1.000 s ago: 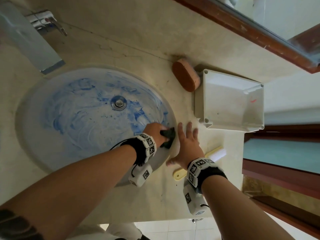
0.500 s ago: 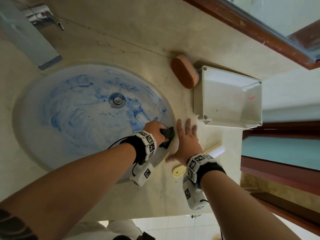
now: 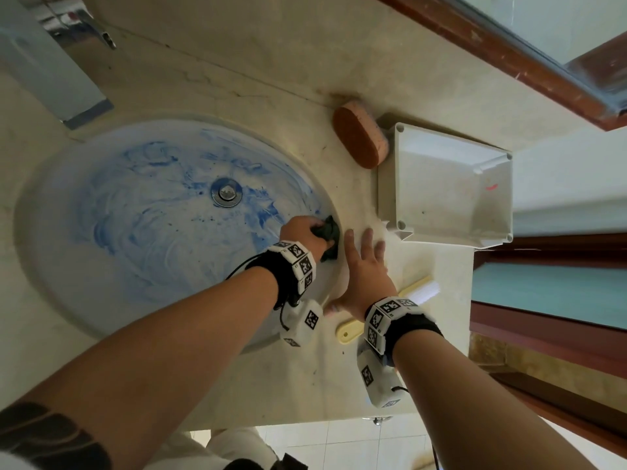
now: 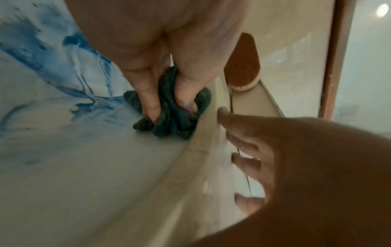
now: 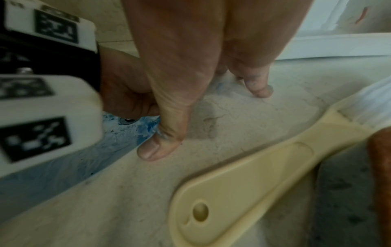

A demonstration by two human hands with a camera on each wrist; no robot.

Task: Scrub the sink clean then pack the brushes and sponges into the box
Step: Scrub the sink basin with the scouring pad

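Here the left hand (image 3: 305, 234) grips a dark scourer (image 3: 327, 232); the right hand (image 3: 364, 276) lies flat, fingers spread.

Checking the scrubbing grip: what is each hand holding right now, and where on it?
The left hand grips the crumpled dark scouring pad at its bunched middle. The right hand holds nothing; it rests flat on the counter.

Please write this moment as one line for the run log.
phase: scrubbing sink | left hand: grips dark scouring pad at basin edge | right hand: flat on counter | box: empty

Chrome faucet (image 3: 73, 23), wood-framed mirror (image 3: 529, 45)
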